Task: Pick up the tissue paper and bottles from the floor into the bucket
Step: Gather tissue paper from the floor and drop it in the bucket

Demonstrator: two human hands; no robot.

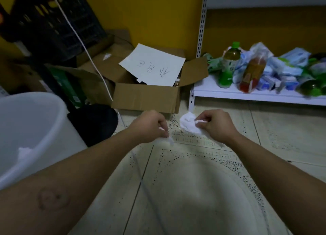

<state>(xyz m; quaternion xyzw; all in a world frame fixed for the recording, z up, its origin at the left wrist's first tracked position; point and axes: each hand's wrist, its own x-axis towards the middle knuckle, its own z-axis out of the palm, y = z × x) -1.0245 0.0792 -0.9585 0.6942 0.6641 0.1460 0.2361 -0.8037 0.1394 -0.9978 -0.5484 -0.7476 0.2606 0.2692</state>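
Low over the tiled floor (194, 190), both hands curled. Right hand (217, 124): grip pinched on a crumpled white tissue (187, 124), which spreads out to the left of the fingers, near the foot of the shelf (247, 93). Left hand (150, 127): grip closed around a smaller scrap of tissue (170, 141); a white wisp hangs out below the knuckles. Hands apart, not touching. White bucket (53, 129) at far left beside the left forearm, one wad of tissue (24, 151) already inside. Beyond the hands, an open cardboard box (146, 99) with a sheet of paper (153, 65) across its top. Shelf to the right carries a green-capped bottle (229, 63) among blurred packets.
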